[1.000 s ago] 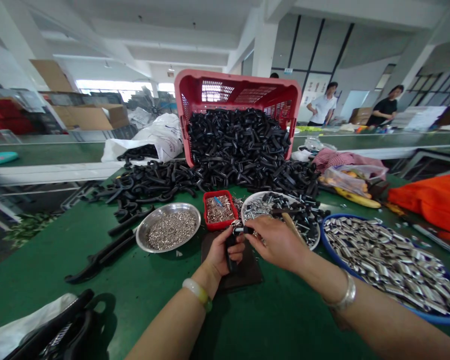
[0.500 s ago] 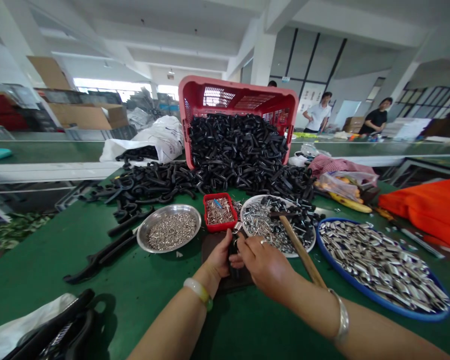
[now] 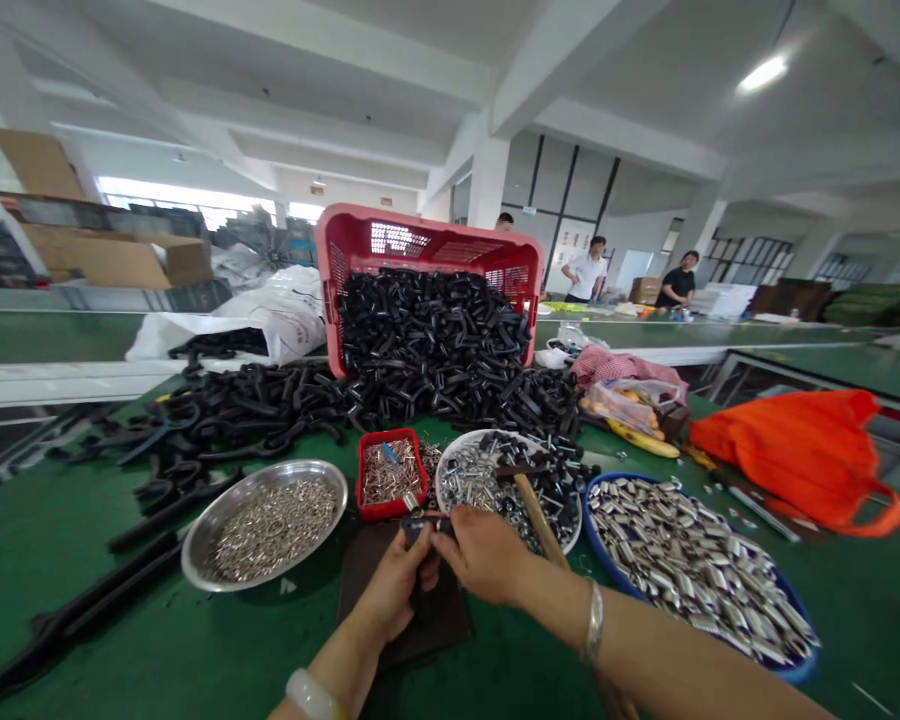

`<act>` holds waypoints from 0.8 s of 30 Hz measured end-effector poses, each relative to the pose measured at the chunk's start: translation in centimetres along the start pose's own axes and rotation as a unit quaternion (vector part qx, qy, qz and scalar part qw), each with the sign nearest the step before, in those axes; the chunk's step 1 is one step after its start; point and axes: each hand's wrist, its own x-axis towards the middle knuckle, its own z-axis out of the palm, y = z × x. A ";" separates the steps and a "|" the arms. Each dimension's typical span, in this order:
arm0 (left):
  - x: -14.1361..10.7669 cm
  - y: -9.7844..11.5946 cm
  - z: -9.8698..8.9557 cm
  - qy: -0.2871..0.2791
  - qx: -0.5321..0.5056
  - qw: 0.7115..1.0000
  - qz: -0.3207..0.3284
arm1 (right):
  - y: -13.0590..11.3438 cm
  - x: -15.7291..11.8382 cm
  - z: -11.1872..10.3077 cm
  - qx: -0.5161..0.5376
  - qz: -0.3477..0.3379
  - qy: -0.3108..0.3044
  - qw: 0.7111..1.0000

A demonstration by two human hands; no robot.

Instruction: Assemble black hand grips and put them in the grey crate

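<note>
Over a dark pad point(image 3: 367, 570) on the green table, my left hand point(image 3: 394, 590) is closed on a small black part point(image 3: 418, 527). My right hand point(image 3: 487, 555) meets it from the right, fingers closed on the same part, with a small metal piece point(image 3: 411, 503) at its upper side. Just beyond the hands sits a red tray point(image 3: 361, 470) of small rivets. A hammer point(image 3: 540, 520) lies across a white bowl point(image 3: 444, 455) of screws and black parts, close to my right hand. At the left is a metal bowl point(image 3: 202, 570) of small silver pieces.
A blue-rimmed tray point(image 3: 596, 545) of metal sleeves stands right. Behind lies a heap of black parts before a tipped red crate point(image 3: 532, 270). Long black handles point(image 3: 112, 580) lie left, an orange bag point(image 3: 787, 450) right. People stand beyond the far table.
The view has turned right and tilted up, so the table items sit further left and lower. The black part between my hands now lies more level, and my fingers have shifted around it.
</note>
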 end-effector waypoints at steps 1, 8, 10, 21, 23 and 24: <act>0.0 0.0 0.0 0.004 -0.009 1.000 -0.003 | 0.2 0.2 -0.1 0.000 -0.025 -0.008 1.000; 0.1 0.3 0.2 0.027 -0.075 0.997 0.003 | 1.0 3.2 0.5 0.237 0.084 -0.212 0.944; 0.1 0.4 0.1 0.049 -0.106 0.993 -0.002 | 0.7 3.3 0.7 0.177 0.073 -0.149 0.970; 0.2 0.9 -0.1 0.033 -0.148 0.987 -0.056 | 0.4 2.6 0.1 0.068 0.073 -0.028 0.995; 0.2 1.0 -0.3 0.022 -0.163 0.983 -0.079 | 0.1 2.3 0.0 0.021 0.052 0.009 0.998; 0.2 1.0 -0.3 0.017 -0.166 0.982 -0.092 | -0.1 2.2 0.0 0.002 0.041 0.015 0.999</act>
